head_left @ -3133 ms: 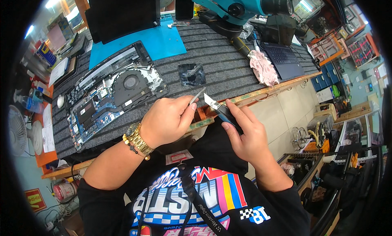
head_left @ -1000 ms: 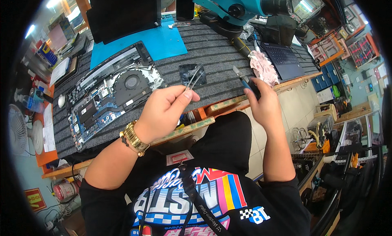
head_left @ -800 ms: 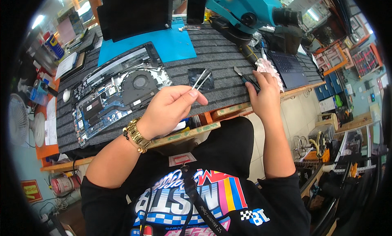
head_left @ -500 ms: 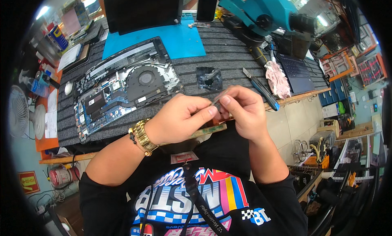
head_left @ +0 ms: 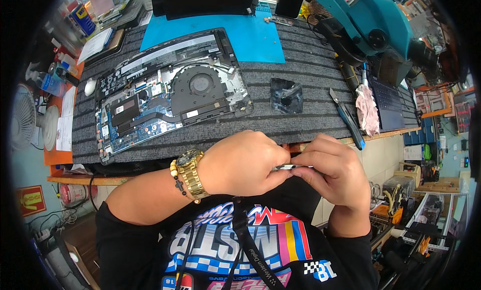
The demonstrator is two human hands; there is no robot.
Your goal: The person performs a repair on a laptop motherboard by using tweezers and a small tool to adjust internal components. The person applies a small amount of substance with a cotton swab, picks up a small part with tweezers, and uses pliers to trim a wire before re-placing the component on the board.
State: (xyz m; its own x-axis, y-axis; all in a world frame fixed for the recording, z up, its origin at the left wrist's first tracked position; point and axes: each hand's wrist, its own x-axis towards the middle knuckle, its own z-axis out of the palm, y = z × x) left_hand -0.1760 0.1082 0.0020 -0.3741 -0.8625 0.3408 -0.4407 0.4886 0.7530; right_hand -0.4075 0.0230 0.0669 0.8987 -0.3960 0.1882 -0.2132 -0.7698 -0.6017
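Pinching the slim tweezers (head_left: 285, 167) just below centre frame, my distant left hand (head_left: 248, 162) and right hand (head_left: 336, 170) grip with closed fingers; the knife (head_left: 346, 116), newly set down, lies right of centre, which I judge frees both hands.

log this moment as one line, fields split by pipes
left hand: holding slim metal tool | right hand: pinching its right end | utility knife: on striped mat, right | opened laptop: same mat, left
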